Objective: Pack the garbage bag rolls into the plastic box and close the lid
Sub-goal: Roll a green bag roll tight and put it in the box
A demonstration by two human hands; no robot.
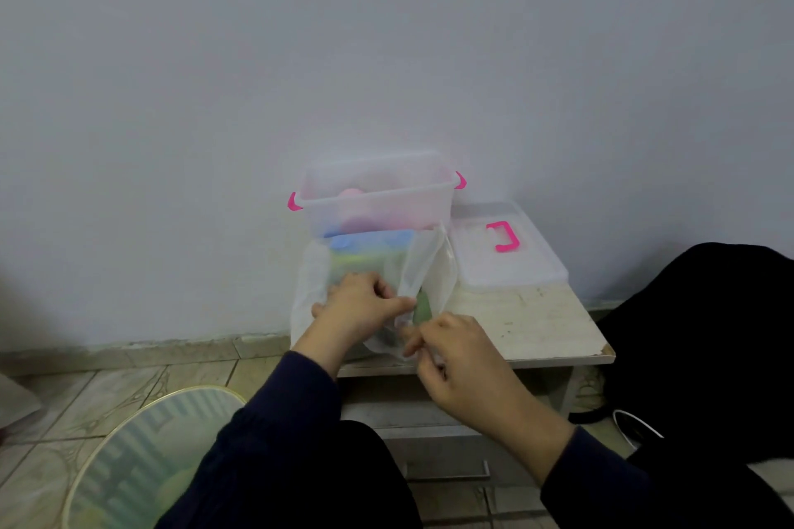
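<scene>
Translucent plastic bag [378,292] with coloured garbage bag rolls [369,253] sits at the bench [537,326] front-left edge, pinched by the left hand [361,305] and right hand [455,356]. Just behind stands the open plastic box [378,193] against the wall [386,34]; its lid [502,249] lies flat to the right, bare bench before it.

Open clear plastic box [378,202] holds pastel rolls [358,223]; lid [507,253] lies beside.
</scene>
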